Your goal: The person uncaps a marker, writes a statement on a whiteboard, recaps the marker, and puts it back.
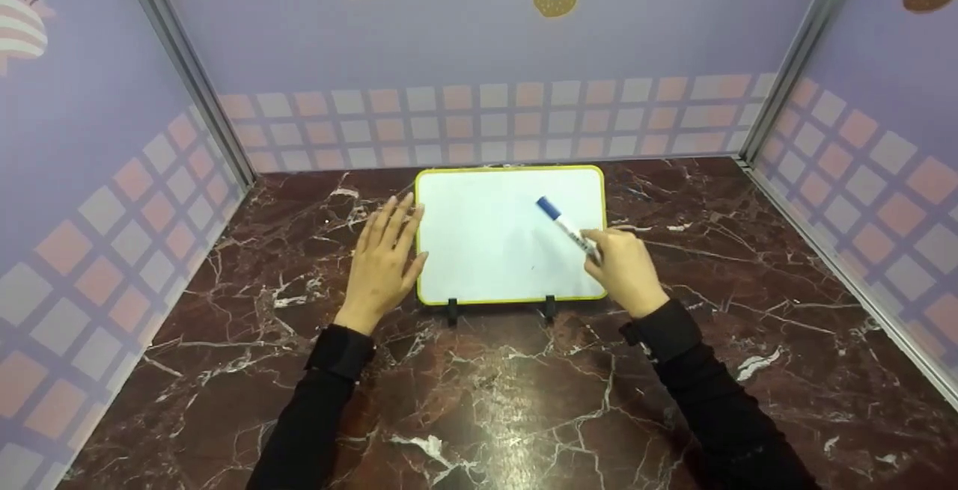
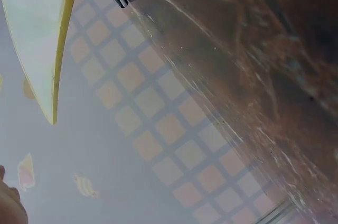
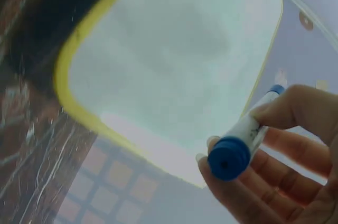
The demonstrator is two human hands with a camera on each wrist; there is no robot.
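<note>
A small whiteboard (image 1: pixel 494 239) with a yellow rim stands on two black feet (image 1: pixel 452 311) on the table. Beside its left edge, my left hand (image 1: pixel 380 258) has its fingers extended, with fingertips at the rim; whether they press on it I cannot tell. My right hand (image 1: pixel 625 265), in front of the board's right side, grips a white marker (image 1: pixel 572 234) with a blue cap (image 1: pixel 548 208). In the right wrist view, thumb and fingers hold the marker's white barrel (image 3: pixel 245 129), and its blue end (image 3: pixel 229 159) faces the camera. A tiny dark mark (image 1: pixel 533 267) shows on the board.
The table (image 1: pixel 479 400) has a dark red marbled top with white veins. Behind it rises a purple wall (image 1: pixel 449 34) with pink and white squares and doughnut pictures. Similar panels close off the left and right, with metal posts (image 1: pixel 797 49) at the corners.
</note>
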